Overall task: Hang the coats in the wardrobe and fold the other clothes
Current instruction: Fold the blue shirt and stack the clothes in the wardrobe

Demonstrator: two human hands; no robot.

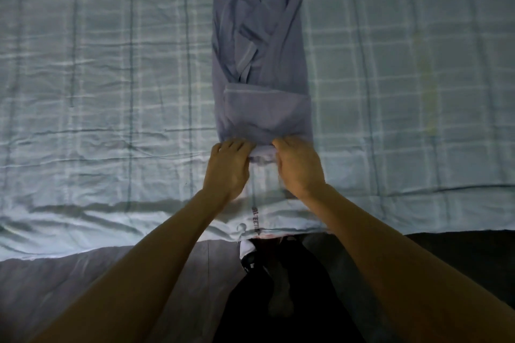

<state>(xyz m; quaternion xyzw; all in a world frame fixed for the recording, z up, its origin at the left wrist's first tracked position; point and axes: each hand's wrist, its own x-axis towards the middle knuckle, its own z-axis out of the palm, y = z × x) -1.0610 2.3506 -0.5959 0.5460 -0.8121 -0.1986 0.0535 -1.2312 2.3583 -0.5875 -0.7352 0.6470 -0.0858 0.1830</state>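
A blue-grey shirt (pixel 260 44) lies lengthwise on the bed, folded into a narrow strip with its sleeves laid inward. Its near end is turned over into a short flat fold (pixel 267 114). My left hand (pixel 227 165) grips the near edge of that fold at its left side. My right hand (pixel 299 165) grips the same edge at its right side. Both hands have their fingers curled over the cloth, with a bit of bunched fabric between them.
The shirt rests on a pale blue checked bedsheet (pixel 111 77) that spreads wide to both sides. The bed's near edge (pixel 139 234) runs across below my wrists. Dark clothing and floor (pixel 278 287) lie beneath my forearms.
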